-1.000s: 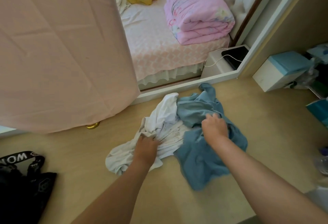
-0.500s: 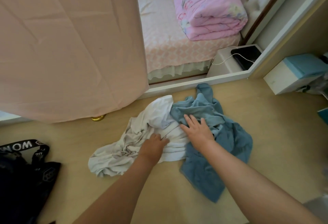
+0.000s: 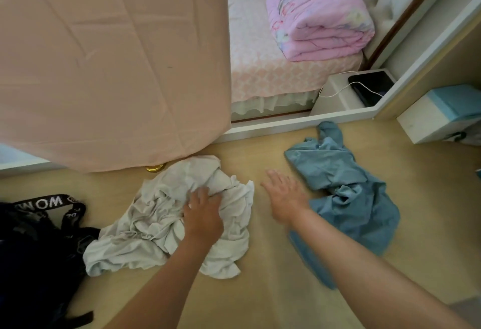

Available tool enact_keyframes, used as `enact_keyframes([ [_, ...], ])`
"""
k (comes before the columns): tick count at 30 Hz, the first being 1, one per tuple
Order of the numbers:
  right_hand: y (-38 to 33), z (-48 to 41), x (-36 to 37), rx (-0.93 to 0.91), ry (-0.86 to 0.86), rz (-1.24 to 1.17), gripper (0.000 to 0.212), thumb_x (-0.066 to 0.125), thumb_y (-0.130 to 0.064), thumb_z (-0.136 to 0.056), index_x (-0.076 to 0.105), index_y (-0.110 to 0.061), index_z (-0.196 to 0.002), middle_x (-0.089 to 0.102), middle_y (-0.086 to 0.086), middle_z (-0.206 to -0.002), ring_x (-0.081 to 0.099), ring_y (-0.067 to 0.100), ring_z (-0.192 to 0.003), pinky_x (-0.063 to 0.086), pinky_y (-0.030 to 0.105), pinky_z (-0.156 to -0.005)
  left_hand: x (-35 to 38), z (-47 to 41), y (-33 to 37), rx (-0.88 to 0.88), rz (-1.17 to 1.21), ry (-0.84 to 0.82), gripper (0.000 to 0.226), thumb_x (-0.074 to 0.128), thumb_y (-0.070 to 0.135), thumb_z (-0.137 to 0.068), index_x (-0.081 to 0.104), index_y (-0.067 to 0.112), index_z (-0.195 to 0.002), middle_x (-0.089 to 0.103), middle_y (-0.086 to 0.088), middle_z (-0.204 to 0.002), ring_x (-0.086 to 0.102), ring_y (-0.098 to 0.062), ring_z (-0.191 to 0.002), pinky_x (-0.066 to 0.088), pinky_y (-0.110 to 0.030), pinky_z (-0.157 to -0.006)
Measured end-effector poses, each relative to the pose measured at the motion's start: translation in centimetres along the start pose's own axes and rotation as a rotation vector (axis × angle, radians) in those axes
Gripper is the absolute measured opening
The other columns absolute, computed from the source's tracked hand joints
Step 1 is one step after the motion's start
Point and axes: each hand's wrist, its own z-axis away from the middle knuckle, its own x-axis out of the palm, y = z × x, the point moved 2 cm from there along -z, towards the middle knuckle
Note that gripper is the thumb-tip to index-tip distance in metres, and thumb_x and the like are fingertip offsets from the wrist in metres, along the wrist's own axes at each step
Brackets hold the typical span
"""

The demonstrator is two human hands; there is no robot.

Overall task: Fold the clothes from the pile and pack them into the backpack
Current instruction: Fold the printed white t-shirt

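Separated now: the white garment [image 3: 166,214] and the blue garment [image 3: 346,193] were overlapping a moment ago, and we are seeing bare floor [image 3: 273,289] between them. The white one is lying further left, its near-left edge touching the black backpack [image 3: 33,250].

We are working the white one first, it seems. Our left hand [image 3: 204,214] is bunching it, fingers curled into the cloth near its far right part, so most of the fabric is trailing left and near of the knuckles. Our right hand [image 3: 286,198] is hanging open, fingers straight and together, over the gap, with the blue garment just to its right and partly under the forearm; whether the palm is touching the floor we cannot tell.

To do this well, we are wanting to shake the white bundle out and lay it flat on open floor before any fold, finding a hem or shoulder seam rather than a fistful, and keeping it off the backpack straps.
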Motion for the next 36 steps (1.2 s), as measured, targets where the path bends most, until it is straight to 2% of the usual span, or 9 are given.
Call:
enact_keyframes([
  [3, -5.2, -0.4, 0.3, -0.211, -0.047, -0.101, 0.078, 0.052, -0.012, -0.091, 0.012, -0.022, -0.157, -0.008, 0.002, -0.166, -0.003, 0.023, -0.153, 0.007, 0.045, -0.122, 2.7, 1.1, -0.5, 0.129, 0.082, -0.15, 0.066, 0.056, 0.041, -0.088, 0.03, 0.036, -0.148, 0.017, 0.003, -0.159, 0.01, -0.028, -0.147, 0.022, -0.046, -0.115],
  [8, -10.8, -1.7, 0.9, -0.363, -0.026, -0.169, 0.084, 0.058, -0.056, -0.089, 0.021, -0.022, -0.156, 0.003, 0.006, -0.166, 0.006, 0.025, -0.152, 0.01, 0.044, -0.121, 2.6, 3.3, -3.5, 0.368, 0.437, -0.268, 0.041, 0.048, 0.03, -0.08, 0.074, 0.025, -0.11, 0.067, 0.004, -0.12, 0.058, -0.019, -0.115, 0.045, -0.031, -0.098],
  [13, -16.0, -2.4, 1.8, -0.435, -0.082, -0.149, 0.086, 0.056, -0.047, -0.093, -0.001, -0.04, -0.157, -0.01, -0.002, -0.166, 0.005, 0.023, -0.152, 0.021, 0.047, -0.118, 1.9, 6.7, -9.5, 0.119, 0.479, 0.324, 0.038, 0.055, 0.003, -0.078, 0.072, 0.022, -0.106, 0.067, 0.0, -0.111, 0.059, -0.023, -0.102, 0.051, -0.038, -0.085],
  [18, -18.0, -1.6, 1.3, -0.271, -0.122, -0.103, 0.06, 0.048, -0.048, -0.095, 0.035, -0.026, -0.15, 0.029, 0.007, -0.158, 0.036, 0.028, -0.139, 0.037, 0.039, -0.102, 6.0, 9.1, -17.4, -0.127, 0.298, 0.073, 0.073, 0.058, 0.034, -0.092, 0.024, 0.02, -0.155, 0.027, -0.005, -0.158, 0.024, -0.029, -0.145, 0.025, -0.046, -0.117],
  [21, -19.2, -1.6, 0.2, -0.123, -0.109, -0.05, 0.044, 0.039, -0.045, -0.099, 0.066, -0.016, -0.114, 0.063, 0.006, -0.122, 0.061, 0.024, -0.105, 0.037, 0.029, -0.072, 5.3, 10.1, -18.4, -0.022, 0.364, 0.098, 0.032, 0.047, 0.042, -0.095, 0.062, 0.028, -0.121, 0.061, 0.007, -0.122, 0.056, -0.02, -0.114, 0.045, -0.032, -0.09],
  [24, -20.4, -1.7, -0.7, -0.04, -0.052, 0.019, 0.047, 0.034, -0.045, -0.1, 0.069, -0.014, -0.106, 0.068, 0.006, -0.109, 0.062, 0.024, -0.099, 0.033, 0.03, -0.071, 3.8, 10.1, -18.4, -0.141, 0.469, 0.149, 0.028, 0.04, 0.031, -0.099, 0.066, 0.021, -0.092, 0.066, 0.007, -0.083, 0.063, -0.015, -0.078, 0.042, -0.029, -0.061],
  [27, -21.8, -2.3, -1.4, -0.099, 0.2, 0.067, 0.039, 0.038, -0.04, -0.099, 0.066, -0.014, -0.104, 0.062, 0.006, -0.108, 0.058, 0.025, -0.096, 0.035, 0.034, -0.073, 3.5, 9.3, -19.1, -0.129, 0.498, 0.34, 0.026, 0.05, 0.017, -0.094, 0.064, 0.021, -0.116, 0.064, 0.002, -0.11, 0.059, -0.02, -0.1, 0.046, -0.031, -0.078],
  [30, -22.9, -3.1, -0.2, -0.219, 0.061, -0.133, 0.035, 0.043, -0.035, -0.1, 0.049, -0.022, -0.133, 0.05, 0.002, -0.131, 0.056, 0.025, -0.108, 0.044, 0.034, -0.077, 4.4, 8.6, -19.6, -0.057, 0.438, 0.153, 0.045, 0.056, 0.027, -0.091, 0.052, 0.026, -0.135, 0.05, 0.002, -0.132, 0.045, -0.023, -0.121, 0.04, -0.035, -0.094],
  [36, -23.0, -3.2, 0.6, 0.072, -0.063, -0.276, 0.046, 0.048, -0.05, -0.098, 0.056, -0.021, -0.133, 0.063, 0.002, -0.128, 0.058, 0.023, -0.117, 0.046, 0.03, -0.083, 5.6, 9.2, -20.3, 0.031, 0.452, 0.073, 0.028, 0.052, 0.025, -0.085, 0.068, 0.032, -0.107, 0.061, 0.004, -0.104, 0.057, -0.022, -0.101, 0.043, -0.032, -0.083],
])
